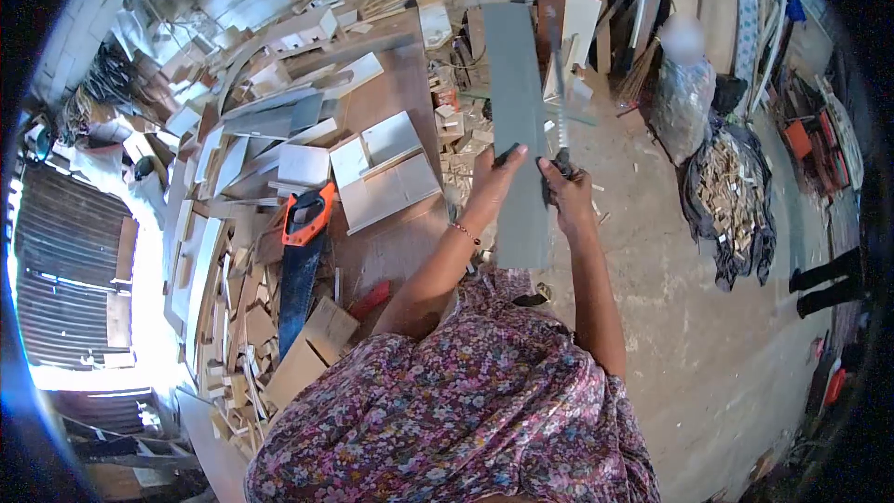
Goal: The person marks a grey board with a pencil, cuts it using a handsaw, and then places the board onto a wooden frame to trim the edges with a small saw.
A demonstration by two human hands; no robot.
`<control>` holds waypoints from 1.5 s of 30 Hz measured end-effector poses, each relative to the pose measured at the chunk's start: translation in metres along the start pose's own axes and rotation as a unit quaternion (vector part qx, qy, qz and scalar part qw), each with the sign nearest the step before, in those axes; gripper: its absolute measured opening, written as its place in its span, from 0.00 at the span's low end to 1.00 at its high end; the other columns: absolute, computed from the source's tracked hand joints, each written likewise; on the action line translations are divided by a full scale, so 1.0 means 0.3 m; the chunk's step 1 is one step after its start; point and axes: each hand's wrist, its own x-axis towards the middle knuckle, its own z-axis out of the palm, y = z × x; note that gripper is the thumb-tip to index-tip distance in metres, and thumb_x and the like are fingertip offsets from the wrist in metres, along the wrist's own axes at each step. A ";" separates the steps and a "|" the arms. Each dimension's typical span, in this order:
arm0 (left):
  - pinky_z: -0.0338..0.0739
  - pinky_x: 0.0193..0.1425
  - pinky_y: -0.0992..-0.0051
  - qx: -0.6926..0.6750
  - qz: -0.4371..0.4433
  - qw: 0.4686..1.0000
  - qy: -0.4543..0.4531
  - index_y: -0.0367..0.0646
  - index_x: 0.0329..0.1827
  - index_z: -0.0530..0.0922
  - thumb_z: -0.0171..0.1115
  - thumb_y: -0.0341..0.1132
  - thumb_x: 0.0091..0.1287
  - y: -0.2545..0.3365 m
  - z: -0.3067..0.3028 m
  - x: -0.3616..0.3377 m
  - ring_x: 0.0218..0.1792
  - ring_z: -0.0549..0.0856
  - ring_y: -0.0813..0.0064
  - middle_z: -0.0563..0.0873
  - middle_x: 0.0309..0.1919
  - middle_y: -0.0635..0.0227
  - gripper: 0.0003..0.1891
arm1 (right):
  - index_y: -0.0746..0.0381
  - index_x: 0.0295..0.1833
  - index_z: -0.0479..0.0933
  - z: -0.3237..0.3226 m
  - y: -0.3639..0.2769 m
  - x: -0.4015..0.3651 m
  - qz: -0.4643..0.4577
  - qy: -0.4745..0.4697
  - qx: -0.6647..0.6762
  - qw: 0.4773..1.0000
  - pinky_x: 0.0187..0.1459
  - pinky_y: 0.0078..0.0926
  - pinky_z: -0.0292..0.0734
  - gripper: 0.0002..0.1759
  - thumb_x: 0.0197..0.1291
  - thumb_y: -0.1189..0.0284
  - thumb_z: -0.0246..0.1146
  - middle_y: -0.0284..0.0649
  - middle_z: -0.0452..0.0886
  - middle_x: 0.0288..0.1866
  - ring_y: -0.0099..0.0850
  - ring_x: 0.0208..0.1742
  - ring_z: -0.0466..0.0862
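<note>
A long grey board [521, 84] stretches away in front of me, its near end close over my lap. My left hand [492, 184] is closed at the board's left edge, with a small dark piece [507, 155] showing by the thumb on its face. Along the right edge, my right hand [572, 194] is closed on a dark-bodied item [561, 162]. A long thin strip [560, 93] runs upward from that item beside the board; I cannot tell what kind of tool it is.
An orange-handled handsaw [307, 224] lies on the cluttered workbench [400, 65] at left, beside pale panels [389, 172] and offcuts. On the floor at right stands a dark bag of wood scraps [731, 191] near a clear plastic sack [680, 112]. Boards lean at the back.
</note>
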 end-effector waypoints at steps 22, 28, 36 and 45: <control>0.68 0.34 0.57 0.396 -0.037 0.866 0.303 0.29 0.31 0.70 0.50 0.50 0.57 -0.253 -0.527 0.219 0.32 0.75 0.45 0.76 0.26 0.42 0.25 | 0.68 0.33 0.66 0.282 0.217 -0.032 -0.134 -0.075 -0.540 0.828 0.22 0.41 0.69 0.12 0.56 0.68 0.47 0.53 0.73 0.17 0.48 0.20 0.75; 0.71 0.33 0.58 0.480 -0.071 0.802 0.348 0.31 0.28 0.73 0.52 0.51 0.55 -0.200 -0.482 0.194 0.31 0.78 0.49 0.77 0.26 0.45 0.25 | 0.68 0.34 0.65 0.317 0.250 -0.048 -0.108 -0.093 -0.562 0.815 0.22 0.41 0.71 0.13 0.56 0.67 0.47 0.52 0.74 0.17 0.48 0.22 0.77; 0.72 0.33 0.60 0.535 -0.062 0.769 0.345 0.35 0.29 0.72 0.50 0.51 0.56 -0.246 -0.509 0.205 0.32 0.78 0.54 0.79 0.27 0.51 0.22 | 0.69 0.34 0.66 0.313 0.279 -0.070 -0.170 -0.097 -0.613 0.765 0.23 0.39 0.73 0.14 0.57 0.66 0.46 0.52 0.74 0.18 0.45 0.22 0.78; 0.72 0.31 0.60 0.561 -0.070 0.746 0.350 0.37 0.26 0.75 0.50 0.55 0.54 -0.265 -0.518 0.193 0.29 0.79 0.55 0.79 0.25 0.50 0.25 | 0.69 0.32 0.71 0.320 0.208 -0.121 -0.120 -0.154 -0.654 0.731 0.25 0.39 0.73 0.14 0.56 0.69 0.45 0.53 0.76 0.23 0.47 0.26 0.78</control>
